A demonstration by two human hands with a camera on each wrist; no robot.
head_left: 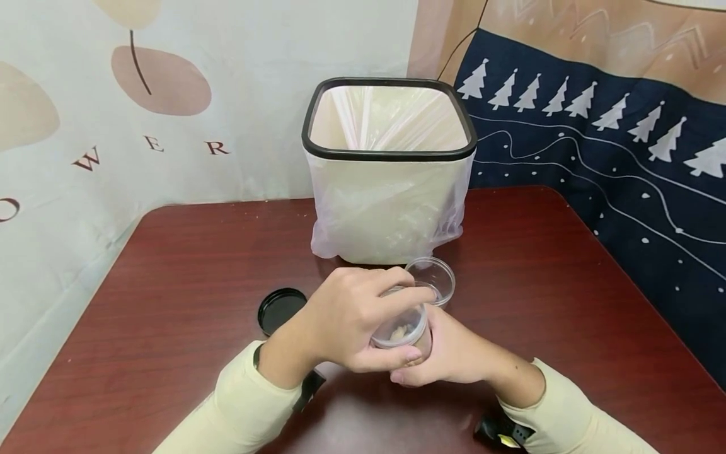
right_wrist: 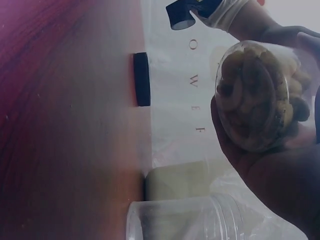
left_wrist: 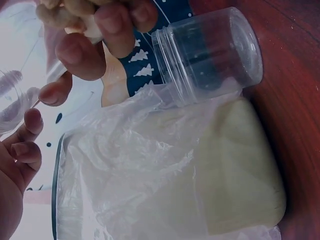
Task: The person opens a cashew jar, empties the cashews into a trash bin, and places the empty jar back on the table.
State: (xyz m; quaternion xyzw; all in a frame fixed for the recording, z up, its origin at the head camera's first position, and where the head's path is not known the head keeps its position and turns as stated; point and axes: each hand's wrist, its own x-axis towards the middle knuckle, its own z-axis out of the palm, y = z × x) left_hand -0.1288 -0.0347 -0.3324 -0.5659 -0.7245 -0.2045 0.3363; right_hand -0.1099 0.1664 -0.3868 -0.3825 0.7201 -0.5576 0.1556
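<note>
My right hand (head_left: 454,347) grips a clear plastic jar (head_left: 422,343) from the right and below. Tan, nut-like pieces (right_wrist: 257,95) fill the jar up against its clear wall in the right wrist view. Over its mouth reaches my left hand (head_left: 351,321), thumb at the near side and fingers at the far side of the translucent rim (head_left: 388,343). Behind the hands a second clear jar (head_left: 435,271), with a threaded mouth (left_wrist: 175,65), stands uncovered on the table. A round black lid (head_left: 280,309) lies left of my left hand.
A pale bin (head_left: 386,208) with a black rim and a thin plastic liner stands at the back of the reddish-brown table (head_left: 187,271). Printed cloth (head_left: 272,50) hangs behind on the left, and navy cloth with white trees (head_left: 595,164) on the right.
</note>
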